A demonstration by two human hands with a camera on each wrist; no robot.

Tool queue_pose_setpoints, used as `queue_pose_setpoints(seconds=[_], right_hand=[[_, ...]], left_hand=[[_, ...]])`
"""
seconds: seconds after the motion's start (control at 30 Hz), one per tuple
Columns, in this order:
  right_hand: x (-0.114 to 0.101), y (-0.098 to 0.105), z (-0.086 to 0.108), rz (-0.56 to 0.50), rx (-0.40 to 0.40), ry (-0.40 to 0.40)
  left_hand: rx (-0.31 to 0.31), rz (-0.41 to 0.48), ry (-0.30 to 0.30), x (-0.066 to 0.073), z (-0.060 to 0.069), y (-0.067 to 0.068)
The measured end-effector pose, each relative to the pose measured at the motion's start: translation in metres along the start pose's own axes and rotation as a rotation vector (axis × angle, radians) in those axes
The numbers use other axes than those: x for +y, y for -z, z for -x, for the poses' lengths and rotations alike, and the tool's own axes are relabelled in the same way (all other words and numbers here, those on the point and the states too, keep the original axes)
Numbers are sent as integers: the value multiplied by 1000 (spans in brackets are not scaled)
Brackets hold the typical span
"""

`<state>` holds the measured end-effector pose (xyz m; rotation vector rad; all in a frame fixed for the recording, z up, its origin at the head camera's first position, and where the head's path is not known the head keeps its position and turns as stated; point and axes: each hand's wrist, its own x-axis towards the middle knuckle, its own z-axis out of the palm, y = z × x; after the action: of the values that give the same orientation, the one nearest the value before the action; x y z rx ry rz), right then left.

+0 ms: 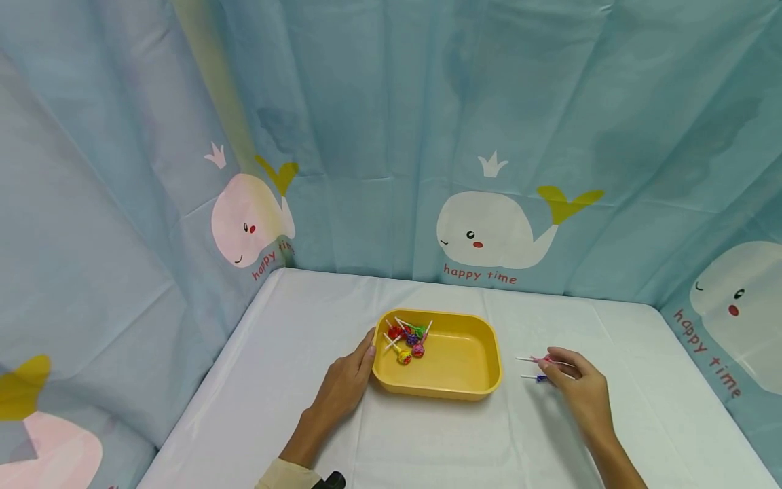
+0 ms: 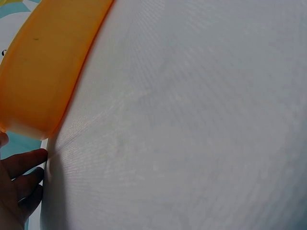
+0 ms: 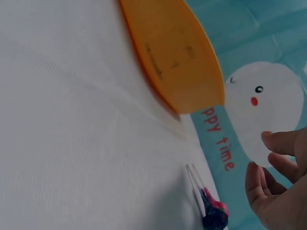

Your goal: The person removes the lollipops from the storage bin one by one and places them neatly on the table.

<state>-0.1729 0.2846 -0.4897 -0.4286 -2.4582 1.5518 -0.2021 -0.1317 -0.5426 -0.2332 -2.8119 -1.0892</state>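
Observation:
A yellow tray [image 1: 436,392] stands on the white cloth, holding several wrapped lollipops [image 1: 404,356] at its left end. My left hand [image 1: 342,388] rests against the tray's left side, fingers touching its outer wall; the left wrist view shows part of this hand [image 2: 21,184] beside the tray's end. To the right of the tray lie a pink lollipop [image 1: 539,359] and a dark blue lollipop [image 1: 541,378], sticks pointing left. My right hand [image 1: 580,388] hovers over their candy ends. In the right wrist view, its loosely bent fingers have nothing between them.
A white cloth [image 1: 427,441] covers the table. Blue curtains [image 1: 366,136] printed with whales hang along the back and both sides, close to the table edges. A dark object [image 1: 332,480] shows by the left sleeve.

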Motion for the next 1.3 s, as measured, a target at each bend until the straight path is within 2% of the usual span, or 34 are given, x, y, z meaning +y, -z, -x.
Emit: queue_pose_setpoints(seconds=[0.3, 0.57, 0.93, 1.3], right_hand=[[-12, -17, 4, -45, -10, 13], [-22, -29, 6, -126, -54, 10], [-33, -41, 10, -185, -95, 21], [-40, -52, 15, -189, -149, 22]], left_hand=[[-2, 5, 3, 0, 0, 0], [-2, 12, -2, 0, 0, 0], [4, 10, -1, 0, 0, -1], [2, 11, 4, 1, 1, 0]])
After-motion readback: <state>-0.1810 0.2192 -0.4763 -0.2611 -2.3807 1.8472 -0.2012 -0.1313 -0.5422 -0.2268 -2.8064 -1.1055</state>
